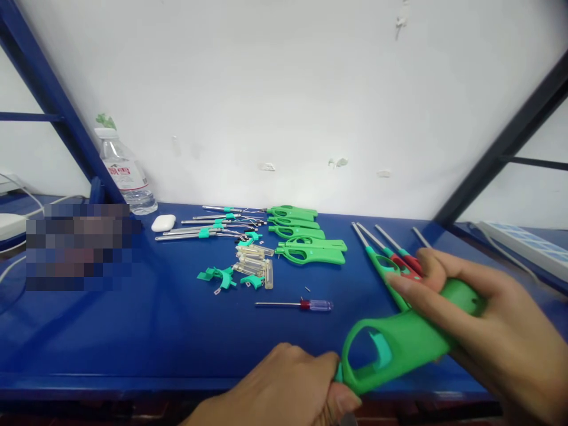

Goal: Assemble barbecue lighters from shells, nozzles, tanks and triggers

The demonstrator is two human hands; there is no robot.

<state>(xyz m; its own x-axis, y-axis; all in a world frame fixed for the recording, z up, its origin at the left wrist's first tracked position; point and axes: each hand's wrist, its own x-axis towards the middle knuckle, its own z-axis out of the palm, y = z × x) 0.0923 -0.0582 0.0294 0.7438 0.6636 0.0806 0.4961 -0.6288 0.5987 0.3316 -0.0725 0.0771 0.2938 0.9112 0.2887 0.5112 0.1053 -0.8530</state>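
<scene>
A green lighter (412, 340) with a teal trigger is held above the front edge of the blue table (177, 343). My right hand (497, 319) grips its wide handle end. My left hand (288, 384) is closed round the teal collar at its nozzle end, which the fingers mostly hide. Beyond them lies a screwdriver (316, 305) with a purple and red handle, with tiny metal bits beside it. Several opened green casings (310, 254), clear fuel tanks (252, 260), teal triggers (222, 277) and metal rods with wires (186, 235) lie farther back.
Assembled lighters, green (381, 266) and red (406, 260), lie at the right, partly behind my right hand. A water bottle (128, 177) and a white case (164, 223) stand back left. A power strip (528, 242) is at far right. The white wall (288, 106) closes the back.
</scene>
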